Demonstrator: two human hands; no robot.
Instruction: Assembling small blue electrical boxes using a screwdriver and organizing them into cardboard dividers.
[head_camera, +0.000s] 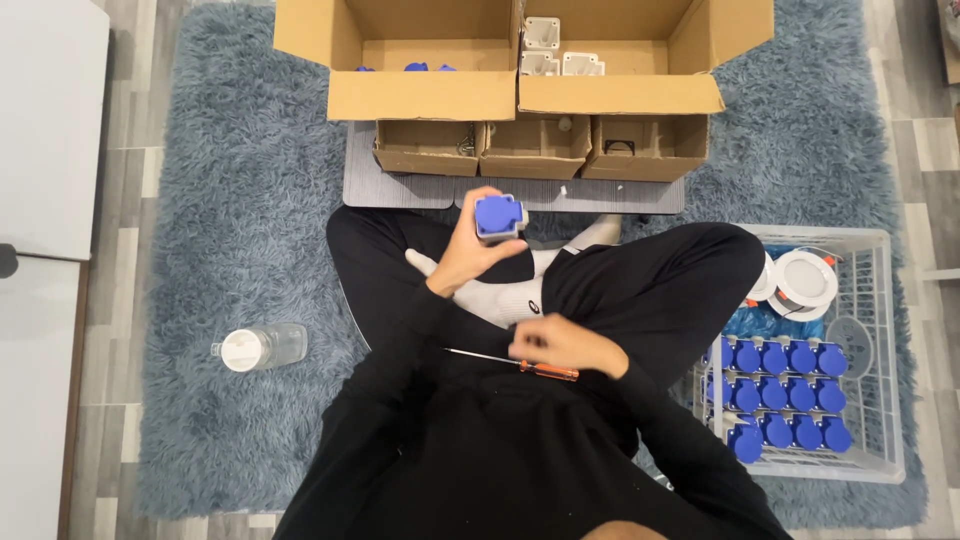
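I sit cross-legged on a blue-grey shaggy rug. My left hand (470, 245) is raised over my knees and grips a small box-shaped part with a blue lid (499, 216). My right hand (563, 343) rests low on my lap and holds a screwdriver (510, 361) with an orange handle, its thin shaft pointing left. The two hands are apart, the screwdriver well below the blue part.
Two large open cardboard boxes (420, 95) stand ahead, with three small open boxes (535, 160) on a grey mat in front. A white wire basket (880, 300) at my right holds several blue-lidded parts (785, 390) and round white lamps (805, 280). A clear bottle (262, 347) lies at left.
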